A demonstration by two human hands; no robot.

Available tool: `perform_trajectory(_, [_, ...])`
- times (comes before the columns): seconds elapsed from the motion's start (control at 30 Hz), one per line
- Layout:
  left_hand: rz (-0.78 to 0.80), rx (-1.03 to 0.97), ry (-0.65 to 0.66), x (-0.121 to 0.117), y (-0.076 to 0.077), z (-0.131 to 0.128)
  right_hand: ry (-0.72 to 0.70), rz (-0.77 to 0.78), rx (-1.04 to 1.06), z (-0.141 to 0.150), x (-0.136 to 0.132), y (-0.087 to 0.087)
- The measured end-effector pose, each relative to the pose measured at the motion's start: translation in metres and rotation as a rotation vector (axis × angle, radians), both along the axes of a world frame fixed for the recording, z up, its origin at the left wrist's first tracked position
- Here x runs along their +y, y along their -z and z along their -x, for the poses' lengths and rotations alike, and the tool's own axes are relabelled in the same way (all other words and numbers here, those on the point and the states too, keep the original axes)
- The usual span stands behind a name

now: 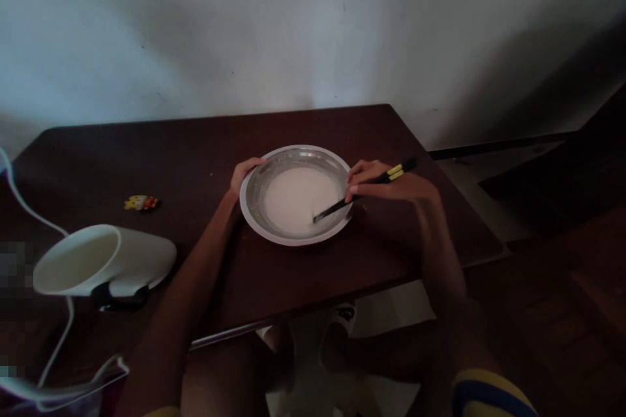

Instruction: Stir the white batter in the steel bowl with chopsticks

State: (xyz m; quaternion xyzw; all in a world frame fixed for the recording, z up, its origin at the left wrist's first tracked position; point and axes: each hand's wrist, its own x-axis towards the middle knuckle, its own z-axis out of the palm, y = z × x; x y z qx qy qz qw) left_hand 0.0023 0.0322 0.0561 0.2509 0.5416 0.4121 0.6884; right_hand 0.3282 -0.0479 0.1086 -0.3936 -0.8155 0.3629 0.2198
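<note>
In the middle of the frame, a metal bowl (261, 229) of pale, milky liquid (298, 194) sits on the dark table (303, 280). The left hand (240, 176) grips the bowl's rim at its left side, fingers over the edge, most likely to keep it from sliding or turning. At the bowl's right side, the right hand (374, 182) pinches black chopsticks (335, 207) with yellow bands; their tips dip into the liquid near the lower right of the bowl. That slanted hold probably lets the tips reach the liquid while the fingers stay above it.

The left forearm slants up from the lower left of the frame. The right forearm rises from the lower right and bends sharply at the wrist, so the hand points inward, knuckles up, over the bowl's edge.

At the left of the frame stands a white jug (141, 257) with a black handle, near a white cord (36, 215); a small toy figure (141, 202) lies above it.
</note>
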Motion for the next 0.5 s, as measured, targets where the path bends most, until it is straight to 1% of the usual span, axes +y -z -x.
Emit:
perform_trajectory(0.03, [-0.004, -0.002, 0.011, -0.001, -0.001, 0.000, -0.063, 0.009, 0.010, 0.010, 0.000, 0.005])
perform_trajectory(0.07, [-0.011, -0.006, 0.015, -0.001, -0.001, 0.000, -0.091, 0.008, 0.016, 0.022, 0.001, 0.011])
perform_trajectory(0.1, [-0.014, -0.008, 0.017, -0.002, -0.001, 0.000, -0.078, -0.003, 0.013, 0.032, 0.001, 0.017])
perform_trajectory(0.17, [-0.006, -0.009, 0.008, -0.002, -0.001, 0.000, 0.028, -0.057, -0.010, 0.046, 0.002, 0.027])
perform_trajectory(0.23, [0.011, -0.010, -0.012, -0.003, -0.001, -0.001, 0.180, -0.131, -0.040, 0.045, 0.002, 0.029])
perform_trajectory(0.3, [0.019, -0.020, -0.034, -0.004, -0.002, -0.002, 0.300, -0.180, -0.058, 0.029, 0.001, 0.022])
perform_trajectory(0.37, [0.031, -0.026, -0.047, -0.004, -0.004, -0.002, 0.353, -0.163, -0.062, 0.006, -0.001, 0.009])
perform_trajectory(0.43, [0.044, -0.018, -0.040, -0.005, -0.005, -0.003, 0.326, -0.100, -0.046, -0.012, -0.003, -0.003])
perform_trajectory(0.5, [0.038, -0.013, -0.022, -0.006, -0.006, -0.003, 0.192, -0.031, -0.020, -0.017, -0.003, -0.009])
